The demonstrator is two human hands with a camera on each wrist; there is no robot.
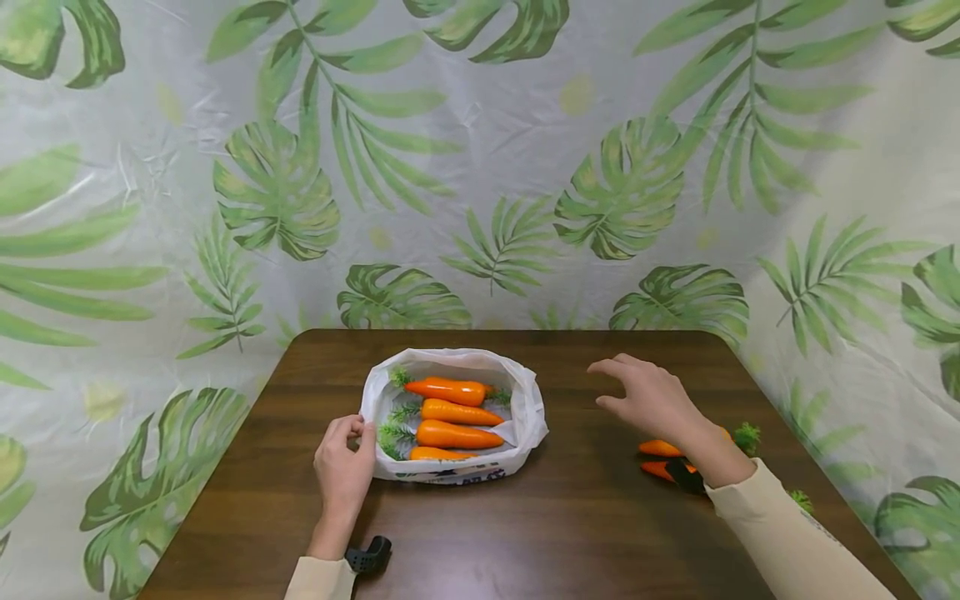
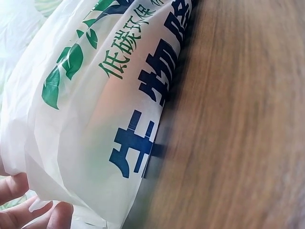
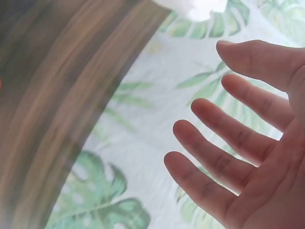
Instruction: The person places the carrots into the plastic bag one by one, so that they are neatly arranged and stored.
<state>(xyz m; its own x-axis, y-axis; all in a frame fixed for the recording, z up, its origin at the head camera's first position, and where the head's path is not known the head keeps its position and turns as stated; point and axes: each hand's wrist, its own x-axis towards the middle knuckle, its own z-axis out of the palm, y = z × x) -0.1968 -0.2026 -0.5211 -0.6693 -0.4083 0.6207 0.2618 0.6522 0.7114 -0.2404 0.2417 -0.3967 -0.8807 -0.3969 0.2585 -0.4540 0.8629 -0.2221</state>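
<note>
A white plastic bag (image 1: 534, 417), its mouth spread wide, sits on the table with several orange carrots (image 1: 459, 435) lying side by side inside. Their feathery green tops mostly point left. At the bag's left rim, my left hand (image 1: 347, 462) pinches the plastic; the left wrist view has its curled fingers (image 2: 59, 214) against the bag's corner. My right hand (image 1: 652, 396) hovers right of the bag, holding nothing, its fingers spread apart in the right wrist view. Beneath the right forearm lie more carrots (image 1: 660, 448), partly hidden by the wrist and its dark strap.
The brown wooden table (image 1: 480, 533) ends at a rounded back edge. Behind and beside it hangs a pale curtain (image 1: 480, 167) printed with green leaves. Green and dark blue printing marks the bag's near side.
</note>
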